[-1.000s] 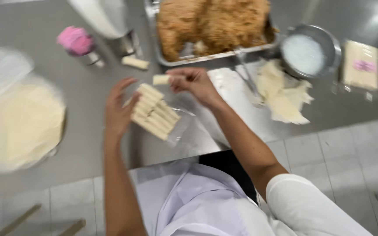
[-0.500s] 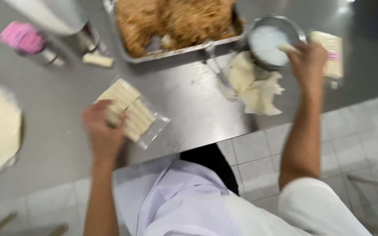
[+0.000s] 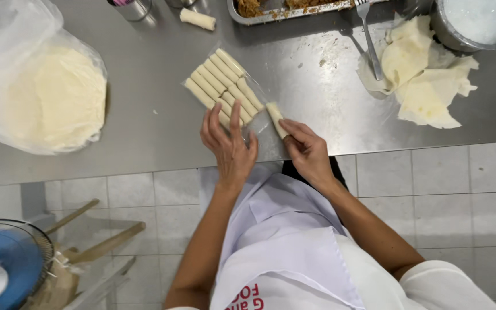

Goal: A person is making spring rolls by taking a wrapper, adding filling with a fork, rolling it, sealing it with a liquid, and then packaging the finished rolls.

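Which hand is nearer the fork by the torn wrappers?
Right. The right hand lies below and left of the fork, holding a roll; the left hand is farther left, on the row of rolls.

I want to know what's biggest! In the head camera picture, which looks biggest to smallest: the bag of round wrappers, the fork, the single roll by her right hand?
1. bag of round wrappers
2. fork
3. single roll, touched by the right hand

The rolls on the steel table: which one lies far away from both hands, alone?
The single roll near the table's far edge, beside the metal cup. The others lie packed in a row under the left hand, or under the right hand's fingers.
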